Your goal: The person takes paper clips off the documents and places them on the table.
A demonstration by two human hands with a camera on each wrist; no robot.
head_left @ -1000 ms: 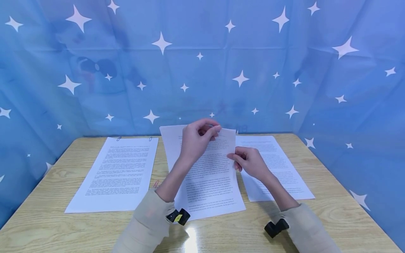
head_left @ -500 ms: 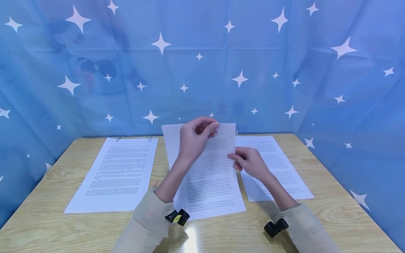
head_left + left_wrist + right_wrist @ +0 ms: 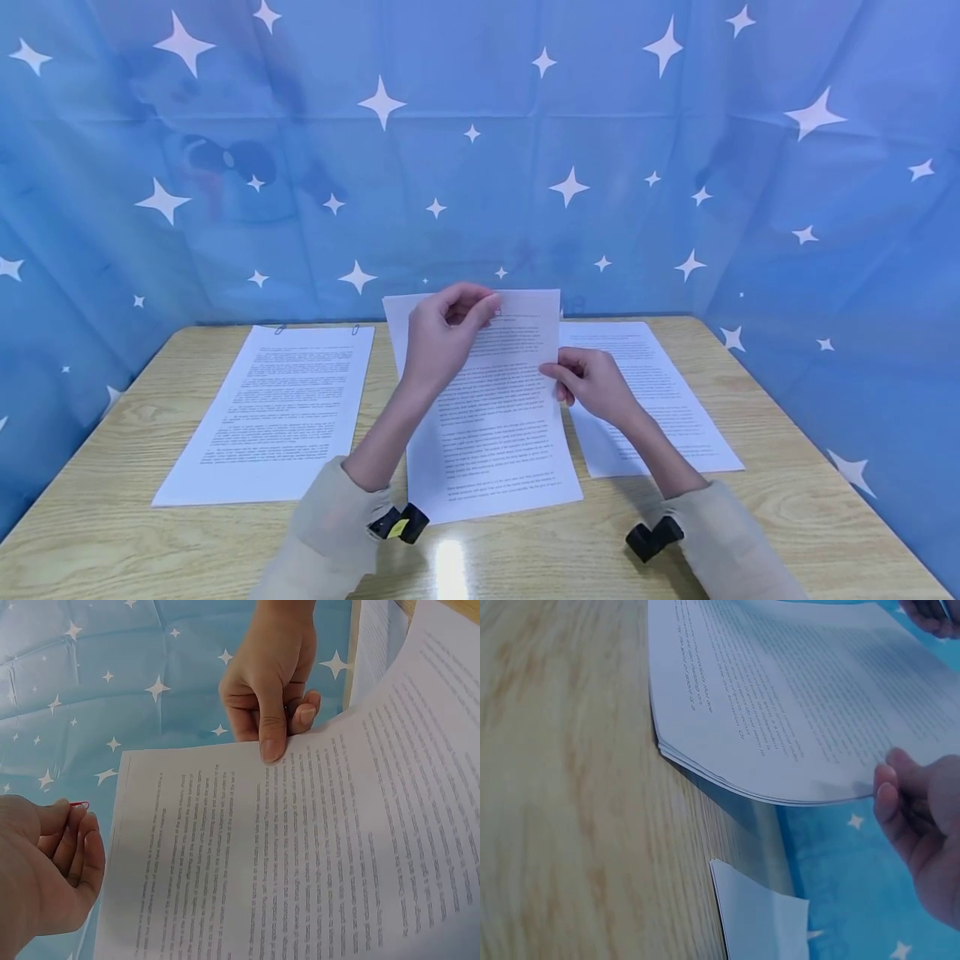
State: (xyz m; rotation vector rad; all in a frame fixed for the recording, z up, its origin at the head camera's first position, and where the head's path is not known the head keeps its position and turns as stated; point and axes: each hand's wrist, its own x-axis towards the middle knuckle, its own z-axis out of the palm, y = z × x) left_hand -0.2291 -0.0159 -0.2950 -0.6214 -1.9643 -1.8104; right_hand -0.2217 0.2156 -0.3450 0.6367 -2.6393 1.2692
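Observation:
My right hand [image 3: 592, 383] pinches the right edge of a stack of printed sheets [image 3: 502, 425], thumb on the front face. The stack is raised at its top and curves, its lower end near the table. In the left wrist view, my left hand [image 3: 56, 866] pinches a small red paper clip [image 3: 79, 805] between thumb and forefinger, just off the sheets' top edge. From the head view, the left hand stands in front of the stack's upper part, and the clip is too small to make out there. The right wrist view shows several sheets layered at the stack's corner.
Another printed stack [image 3: 285, 400] lies on the left of the wooden table [image 3: 97, 533], with two paper clips on its top edge. A third printed stack [image 3: 652, 400] lies on the right, partly under my right forearm. A blue star-patterned cloth [image 3: 480, 167] hangs behind the table.
My left hand has moved left along the sheets' top edge, and its forearm has shifted left too. The stack's top has straightened slightly. My right hand keeps its place.

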